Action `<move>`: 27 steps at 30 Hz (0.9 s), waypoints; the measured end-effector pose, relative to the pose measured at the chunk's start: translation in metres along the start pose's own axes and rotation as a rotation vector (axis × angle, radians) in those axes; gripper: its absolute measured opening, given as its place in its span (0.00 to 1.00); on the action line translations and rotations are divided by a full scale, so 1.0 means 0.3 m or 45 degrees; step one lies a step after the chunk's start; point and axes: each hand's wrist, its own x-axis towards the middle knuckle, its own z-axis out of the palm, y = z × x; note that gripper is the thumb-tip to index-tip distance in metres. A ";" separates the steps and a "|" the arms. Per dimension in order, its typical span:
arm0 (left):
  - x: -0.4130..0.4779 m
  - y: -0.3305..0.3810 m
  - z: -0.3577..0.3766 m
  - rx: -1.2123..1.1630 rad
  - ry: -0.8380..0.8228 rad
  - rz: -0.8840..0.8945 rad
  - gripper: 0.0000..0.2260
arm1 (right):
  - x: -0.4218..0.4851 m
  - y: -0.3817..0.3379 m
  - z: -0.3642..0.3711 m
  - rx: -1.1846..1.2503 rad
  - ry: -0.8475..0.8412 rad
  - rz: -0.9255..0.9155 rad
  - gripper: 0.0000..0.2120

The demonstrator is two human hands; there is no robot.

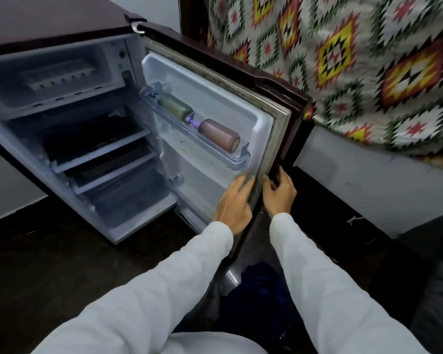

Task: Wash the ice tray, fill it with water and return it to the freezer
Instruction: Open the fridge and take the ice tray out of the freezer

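Left hand (234, 203): fingers (243, 182) straight and flat, motion-blurred, against the white inner liner of the dark maroon fridge door (202, 80), lower centre of frame. They are released and hold nothing. Right hand (279, 192) is just beside it on the other side of the door edge, with its fingers curled round the outer rim and grasping the door. White sleeves run in from the bottom of the frame.

The door is wide open. Its clear plastic door shelf (237, 162) holds a green bottle (175, 106) and a brown bottle (219, 134), both lying on their sides.

Upper left of frame: the pale freezer compartment (5, 80) is open to view. The white plastic ice tray (56, 75) sits inside it, well apart from both hands. It is too blurred to tell whether it holds water, ice or nothing.

Progress: the tray is in the freezer and neither hand is on it. Either nothing has started (taking it out, washing, filling and returning all remain), or everything is done and only closing the door is left. This frame does not show which. A patterned cloth (343, 60) fills the upper right.
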 end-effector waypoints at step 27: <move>-0.046 -0.880 -0.749 0.792 0.120 -0.549 0.25 | -0.273 -0.308 0.992 -0.888 -0.838 -0.635 0.27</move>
